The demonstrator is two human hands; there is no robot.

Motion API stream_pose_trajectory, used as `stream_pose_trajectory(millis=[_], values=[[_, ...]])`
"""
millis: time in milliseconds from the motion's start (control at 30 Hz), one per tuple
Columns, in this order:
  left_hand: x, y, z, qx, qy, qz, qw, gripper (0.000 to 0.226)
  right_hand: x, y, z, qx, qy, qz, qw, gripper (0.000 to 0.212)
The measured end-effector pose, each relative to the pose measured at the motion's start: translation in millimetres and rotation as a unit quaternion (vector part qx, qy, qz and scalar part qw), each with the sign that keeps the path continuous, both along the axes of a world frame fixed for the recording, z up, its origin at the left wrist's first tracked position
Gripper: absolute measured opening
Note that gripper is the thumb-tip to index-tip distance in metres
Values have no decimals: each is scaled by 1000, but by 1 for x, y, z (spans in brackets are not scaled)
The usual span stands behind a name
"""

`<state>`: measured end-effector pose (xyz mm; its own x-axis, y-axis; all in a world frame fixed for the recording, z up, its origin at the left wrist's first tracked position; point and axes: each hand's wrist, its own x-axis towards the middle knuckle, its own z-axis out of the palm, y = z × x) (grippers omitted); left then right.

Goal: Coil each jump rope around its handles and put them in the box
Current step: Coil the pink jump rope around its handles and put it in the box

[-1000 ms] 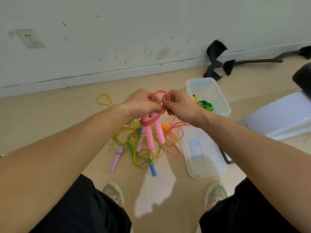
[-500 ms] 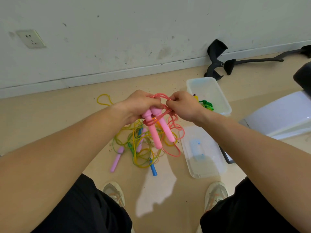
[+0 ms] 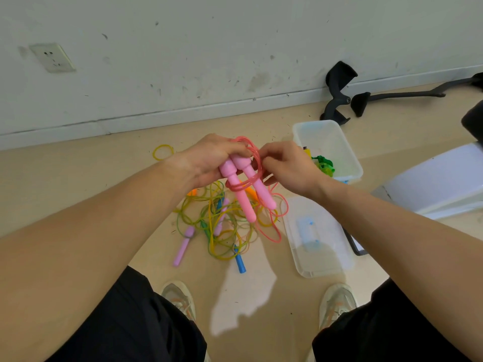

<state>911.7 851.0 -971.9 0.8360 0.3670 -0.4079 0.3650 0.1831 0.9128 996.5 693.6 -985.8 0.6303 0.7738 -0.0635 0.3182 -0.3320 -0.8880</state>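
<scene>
A: hands?
B: left hand (image 3: 213,159) grips the tops of both pink handles (image 3: 243,198), side by side, tips pointing down. right hand (image 3: 288,169) pinches the pink cord (image 3: 255,155); a few loops sit round the handles (slack trails to the floor).
A: box?
B: clear box (image 3: 326,135) on the floor, just right of the hands, green rope (image 3: 324,163) inside. tangled ropes (image 3: 222,226) below.

pink rope (image 3: 244,176), clear box (image 3: 350,163), beige floor (image 3: 78,178)

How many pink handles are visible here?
2. One pink handle and a second pink handle hang side by side from the left hand, above the tangled rope pile; none appears hidden.
</scene>
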Motion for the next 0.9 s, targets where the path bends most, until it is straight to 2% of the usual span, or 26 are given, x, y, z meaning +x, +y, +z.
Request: stream_pose_trajectory(millis=[67,167,200,300,367,400,467,567,633,733,900], values=[[0,1,-1,35,8,7,999,3,1,0,3,-11,74,21,997,22],[0,0,0,63,11,0,998,2,3,-1,6,-28,88,48,995,1],[1,-1,0,83,17,-2,996,7,4,-1,5,-23,95,48,994,3],[1,-3,0,156,31,-4,987,43,6,-2,3,-10,142,44,989,6],[0,-1,0,195,14,12,981,56,5,-3,2,-9,147,43,988,8],[-1,0,0,218,0,-4,976,49,4,-3,1,-8,146,41,988,6],[0,-2,1,269,-25,-70,960,22,3,-3,0,-10,140,34,990,4],[2,-8,-2,348,-22,-109,931,23,3,-4,-2,-3,148,9,989,8],[0,-11,-4,395,2,-149,907,15,2,-3,-2,5,162,-17,987,10],[-4,-15,-7,432,48,-206,877,40,3,-2,-2,-6,162,-51,985,9],[-3,-14,-10,499,59,-175,847,62,1,3,-3,-3,211,-58,976,10]])
